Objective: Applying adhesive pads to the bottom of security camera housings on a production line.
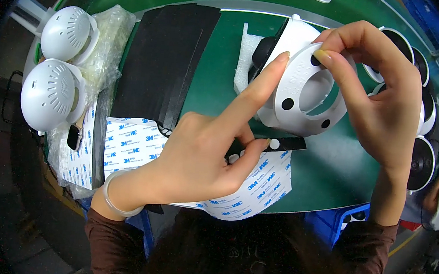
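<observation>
A white ring-shaped base point(292, 86) of a white round housing point(292, 41) faces me, tilted up on the table. Round black pads point(287, 104) sit on its face, spaced around the central opening. At the ring's upper edge, my right hand point(378, 83) pinches thumb against index finger at another black pad point(315, 60). The index finger of my left hand point(213, 147) is stretched against the side of the ring. Its thumb and lower fingers grip a narrow black strip point(295, 144) with round white spots; part of that strip is hidden behind the hand.
White backing sheets with blue print point(131, 147) lie under and beside my left hand. Black foam sheets point(163, 63) are stacked behind them. Two white domed housings point(52, 94) stand at left by clear plastic wrap point(106, 47). More black-and-white round units point(422, 164) line the right side.
</observation>
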Demonstrator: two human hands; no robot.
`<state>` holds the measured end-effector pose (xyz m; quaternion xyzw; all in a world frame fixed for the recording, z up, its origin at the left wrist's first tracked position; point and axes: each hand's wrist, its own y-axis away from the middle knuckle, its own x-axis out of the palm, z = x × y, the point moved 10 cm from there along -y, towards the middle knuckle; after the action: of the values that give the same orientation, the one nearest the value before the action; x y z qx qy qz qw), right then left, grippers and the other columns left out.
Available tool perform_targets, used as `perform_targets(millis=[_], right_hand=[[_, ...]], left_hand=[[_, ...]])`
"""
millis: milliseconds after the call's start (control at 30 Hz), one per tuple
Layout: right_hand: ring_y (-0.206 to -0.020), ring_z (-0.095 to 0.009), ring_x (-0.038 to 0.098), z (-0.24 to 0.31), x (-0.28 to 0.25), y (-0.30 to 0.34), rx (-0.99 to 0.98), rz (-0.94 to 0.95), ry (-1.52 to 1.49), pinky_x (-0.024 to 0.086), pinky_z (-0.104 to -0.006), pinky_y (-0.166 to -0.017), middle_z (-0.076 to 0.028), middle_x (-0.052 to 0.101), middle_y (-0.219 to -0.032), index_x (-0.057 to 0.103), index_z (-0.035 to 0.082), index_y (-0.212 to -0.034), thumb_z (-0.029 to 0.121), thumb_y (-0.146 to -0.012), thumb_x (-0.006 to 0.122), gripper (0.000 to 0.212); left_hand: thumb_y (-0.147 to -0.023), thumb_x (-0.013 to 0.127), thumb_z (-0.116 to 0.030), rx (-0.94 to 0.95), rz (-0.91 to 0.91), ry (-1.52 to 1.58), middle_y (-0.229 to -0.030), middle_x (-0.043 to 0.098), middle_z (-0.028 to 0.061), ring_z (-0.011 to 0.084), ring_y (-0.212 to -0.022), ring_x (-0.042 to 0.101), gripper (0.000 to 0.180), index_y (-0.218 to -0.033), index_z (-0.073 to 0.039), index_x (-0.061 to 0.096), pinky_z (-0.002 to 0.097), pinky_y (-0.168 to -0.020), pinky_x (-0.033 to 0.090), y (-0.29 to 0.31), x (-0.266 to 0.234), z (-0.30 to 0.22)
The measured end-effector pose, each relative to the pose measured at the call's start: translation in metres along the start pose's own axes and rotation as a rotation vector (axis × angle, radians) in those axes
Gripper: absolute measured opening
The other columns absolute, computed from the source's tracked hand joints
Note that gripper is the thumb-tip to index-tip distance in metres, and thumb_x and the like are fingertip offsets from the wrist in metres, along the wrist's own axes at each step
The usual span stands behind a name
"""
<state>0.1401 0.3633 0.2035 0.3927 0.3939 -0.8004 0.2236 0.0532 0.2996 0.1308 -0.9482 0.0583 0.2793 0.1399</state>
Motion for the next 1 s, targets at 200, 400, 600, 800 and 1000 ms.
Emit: perform_targets(millis=[200, 400, 600, 800, 1000], right_hand=[[-0.083, -0.013, 0.061, -0.038, 0.0, -0.013, 0.159, 0.057, -0.486, 0.047, -0.0225, -0.075, -0.012, 0.064, -0.087, 0.053, 0.001, -0.112, 0.007, -0.082, 0.056, 0.031], [-0.052, -0.008, 0.056, -0.027, 0.033, -0.032, 0.118, 0.532, -0.491, 0.044, -0.0183, -0.049, -0.007, 0.062, -0.066, 0.062, -0.005, -0.09, 0.012, -0.081, 0.058, 0.02], [-0.044, -0.007, 0.052, -0.109, 0.028, -0.083, 0.545, 0.374, -0.885, 0.043, -0.0164, -0.04, -0.007, 0.059, -0.063, 0.059, -0.006, -0.081, 0.012, -0.083, 0.055, 0.019], [-0.056, -0.012, 0.057, -0.11, 0.036, -0.168, 0.384, 0.385, -0.52, 0.045, -0.0219, -0.053, -0.007, 0.06, -0.065, 0.062, -0.006, -0.082, 0.006, -0.07, 0.061, 0.017], [-0.07, -0.026, 0.063, -0.122, 0.096, -0.227, 0.002, -0.115, 0.087, 0.049, -0.0362, -0.063, -0.011, 0.064, -0.076, 0.068, 0.014, -0.083, 0.022, -0.069, 0.064, 0.016]], left_hand=[[-0.069, 0.058, 0.002, 0.01, 0.013, 0.004, -0.101, 0.057, 0.0123, 0.0148, -0.046, 0.055, 0.073, -0.133, -0.001, 0.023, 0.0256, -0.041, 0.039, -0.004, -0.002, 0.0], [-0.07, 0.058, 0.002, 0.03, -0.026, -0.011, -0.109, 0.057, 0.0142, 0.0172, -0.047, 0.058, 0.071, -0.132, 0.0, 0.023, 0.0273, -0.042, 0.042, -0.005, -0.006, -0.003], [-0.073, 0.061, -0.001, -0.133, -0.138, 0.151, -0.054, 0.056, 0.0012, 0.0058, -0.037, 0.041, 0.057, -0.12, -0.005, 0.028, 0.0219, -0.036, 0.027, -0.003, -0.013, 0.037], [-0.077, 0.062, -0.019, -0.045, -0.085, -0.009, -0.049, 0.051, 0.0029, 0.0192, -0.04, 0.051, 0.021, -0.093, -0.009, 0.054, 0.0297, -0.039, 0.036, -0.003, 0.013, 0.044], [-0.075, 0.065, -0.023, -0.014, -0.063, -0.003, -0.042, 0.044, 0.0002, 0.0152, -0.034, 0.043, 0.015, -0.077, -0.01, 0.059, 0.0283, -0.036, 0.031, -0.008, 0.015, 0.047]])
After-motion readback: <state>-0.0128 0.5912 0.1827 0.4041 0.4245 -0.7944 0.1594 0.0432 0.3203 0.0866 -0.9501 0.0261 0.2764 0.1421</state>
